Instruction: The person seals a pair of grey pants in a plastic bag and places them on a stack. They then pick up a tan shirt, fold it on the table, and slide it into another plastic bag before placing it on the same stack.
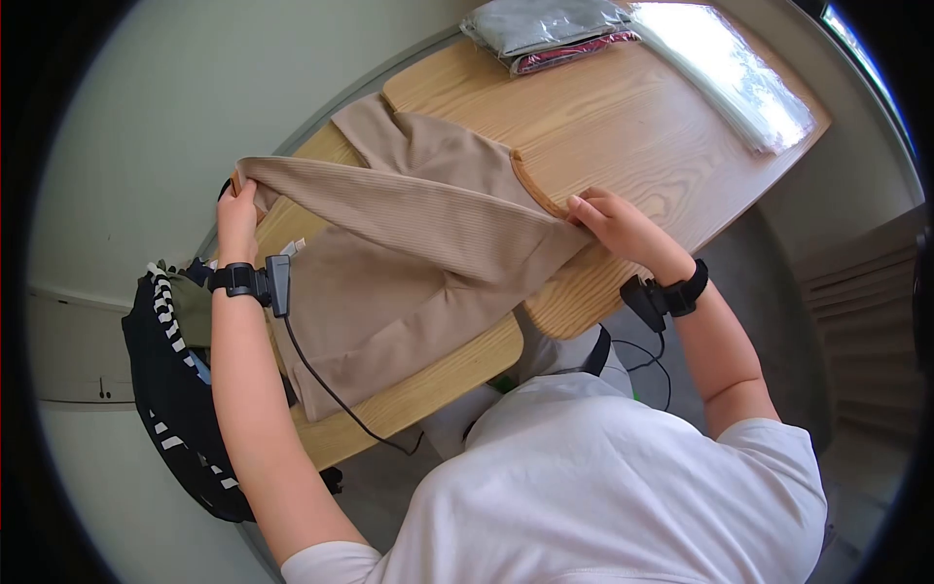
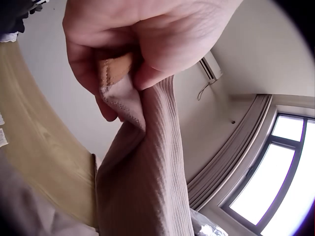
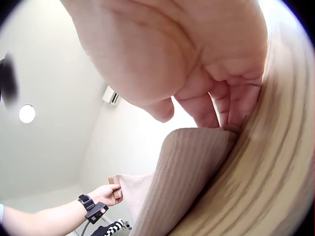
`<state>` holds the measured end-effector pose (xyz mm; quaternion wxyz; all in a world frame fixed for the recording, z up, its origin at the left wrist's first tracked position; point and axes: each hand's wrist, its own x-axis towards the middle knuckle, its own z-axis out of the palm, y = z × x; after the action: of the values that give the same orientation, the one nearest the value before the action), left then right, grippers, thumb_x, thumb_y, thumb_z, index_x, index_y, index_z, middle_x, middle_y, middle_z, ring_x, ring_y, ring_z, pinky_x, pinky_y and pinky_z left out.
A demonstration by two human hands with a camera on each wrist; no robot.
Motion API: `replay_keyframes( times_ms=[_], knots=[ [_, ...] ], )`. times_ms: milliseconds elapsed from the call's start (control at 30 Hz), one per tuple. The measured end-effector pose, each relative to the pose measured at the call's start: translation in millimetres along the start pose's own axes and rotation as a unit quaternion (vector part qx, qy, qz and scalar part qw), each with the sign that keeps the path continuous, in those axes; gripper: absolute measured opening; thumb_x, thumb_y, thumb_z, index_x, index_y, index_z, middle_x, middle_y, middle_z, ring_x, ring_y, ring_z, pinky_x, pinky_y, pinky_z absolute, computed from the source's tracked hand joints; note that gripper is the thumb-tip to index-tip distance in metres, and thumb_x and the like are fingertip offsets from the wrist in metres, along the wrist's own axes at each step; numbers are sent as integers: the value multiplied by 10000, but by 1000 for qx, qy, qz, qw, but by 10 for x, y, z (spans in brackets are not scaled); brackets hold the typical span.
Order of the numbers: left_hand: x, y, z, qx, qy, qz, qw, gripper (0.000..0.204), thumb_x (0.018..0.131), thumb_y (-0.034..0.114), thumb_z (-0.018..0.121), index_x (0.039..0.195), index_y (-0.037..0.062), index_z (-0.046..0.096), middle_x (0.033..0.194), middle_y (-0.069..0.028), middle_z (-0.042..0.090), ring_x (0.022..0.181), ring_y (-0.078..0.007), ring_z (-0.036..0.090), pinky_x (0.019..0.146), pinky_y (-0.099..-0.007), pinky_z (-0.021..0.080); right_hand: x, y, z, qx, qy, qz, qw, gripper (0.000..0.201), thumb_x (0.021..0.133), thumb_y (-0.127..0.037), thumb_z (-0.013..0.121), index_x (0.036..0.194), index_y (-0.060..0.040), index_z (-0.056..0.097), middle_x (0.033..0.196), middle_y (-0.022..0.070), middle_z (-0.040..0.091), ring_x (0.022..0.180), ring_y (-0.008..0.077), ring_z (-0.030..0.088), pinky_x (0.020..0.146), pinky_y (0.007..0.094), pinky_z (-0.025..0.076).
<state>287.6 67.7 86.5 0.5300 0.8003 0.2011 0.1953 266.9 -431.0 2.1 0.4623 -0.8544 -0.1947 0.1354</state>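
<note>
Two hands stretch a beige ribbed garment [image 1: 418, 234] between them: the raised left hand [image 1: 236, 209] pinches its corner, the right hand [image 1: 608, 222] curls onto its far end against the table [image 1: 623, 127]. Only the left wrist view shows the stitched hem.

Bare tabletop [image 1: 623, 127] lies open between garment [image 1: 409, 263] and packaged clothes [image 1: 555, 29].

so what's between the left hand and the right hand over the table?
Head view: a taut band of the beige ribbed garment spans from the left hand, which pinches one end, to the right hand holding the other down on the wooden table.
</note>
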Motion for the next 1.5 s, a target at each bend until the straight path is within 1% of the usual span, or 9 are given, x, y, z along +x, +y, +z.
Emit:
replay_keyframes(
  times_ms=[233, 333, 533, 767, 1033, 1133, 1267, 1400, 1500],
  knots=[
    [-145, 2, 298, 106, -63, -9, 992, 380, 900, 231, 582, 1166, -40, 583, 1047, -71, 640, 913, -134, 575, 795, -277, 440, -22, 53, -1, -60, -18, -87, 994, 215, 848, -198, 659, 844, 15, 633, 946, 123, 567, 863, 252, 552, 782, 313, 437],
    [-179, 41, 268, 131, -53, 5, 990, 389, 900, 254, 595, 1168, -29, 591, 1030, -54, 639, 883, -116, 561, 775, -260, 436, -56, 23, 17, -72, -3, -34, 997, 154, 738, -103, 712, 800, 4, 620, 935, 110, 559, 854, 258, 549, 763, 309, 444],
    [-408, -2, -372, -1, -81, 64, 995, 338, 915, 244, 610, 1140, -8, 612, 1010, -16, 627, 875, -96, 533, 789, -217, 409, -84, 36, 90, -63, 53, -62, 995, 107, 656, -31, 622, 691, 8, 529, 835, 134, 529, 781, 300, 528, 688, 341, 443],
    [-1604, -127, -1203, 90, -144, 136, 976, 253, 812, 25, 591, 1049, 29, 678, 1275, -120, 551, 1199, -225, 496, 1044, -326, 334, -70, -24, 79, -82, 23, -48, 995, 105, 646, 4, 599, 700, 6, 509, 839, 144, 520, 793, 314, 511, 687, 348, 432],
    [-2691, -389, -910, 436, -146, 150, 876, 412, 641, -50, 646, 1034, 67, 614, 1050, -82, 536, 1007, -277, 508, 904, -368, 420, -80, -76, 155, -112, 39, -66, 991, 189, 660, 34, 589, 833, -12, 527, 873, 129, 530, 844, 304, 516, 745, 350, 435],
    [-2726, -387, -803, 459, -212, 199, 839, 370, 644, -57, 621, 993, 65, 630, 1003, -67, 542, 947, -265, 516, 852, -368, 428, -83, -74, 182, -117, 39, -72, 990, 184, 676, 52, 547, 841, -4, 490, 870, 88, 495, 771, 202, 486, 724, 281, 419],
    [-2716, -478, -817, 447, -272, 239, 818, 235, 660, -76, 589, 862, 41, 621, 877, -60, 578, 829, -272, 559, 740, -341, 458, -79, -63, 200, -101, 24, -66, 992, 198, 665, 52, 558, 853, -1, 523, 878, 125, 523, 775, 266, 512, 716, 319, 434],
    [-2638, -498, -931, 323, -212, 129, 913, 256, 637, -155, 510, 833, -2, 571, 873, -114, 605, 849, -292, 605, 761, -330, 476, -79, -63, 183, -111, 20, -42, 993, 175, 678, 56, 531, 843, 3, 507, 867, 109, 504, 747, 233, 500, 703, 302, 429],
    [-2542, -283, -1035, 249, -80, 247, 933, 268, 644, -173, 518, 855, -13, 559, 961, -112, 646, 931, -247, 622, 832, -300, 479, -75, -52, 183, -113, 19, -43, 992, 165, 683, 57, 527, 836, 3, 499, 868, 101, 498, 756, 224, 494, 709, 296, 426]
  ],
)
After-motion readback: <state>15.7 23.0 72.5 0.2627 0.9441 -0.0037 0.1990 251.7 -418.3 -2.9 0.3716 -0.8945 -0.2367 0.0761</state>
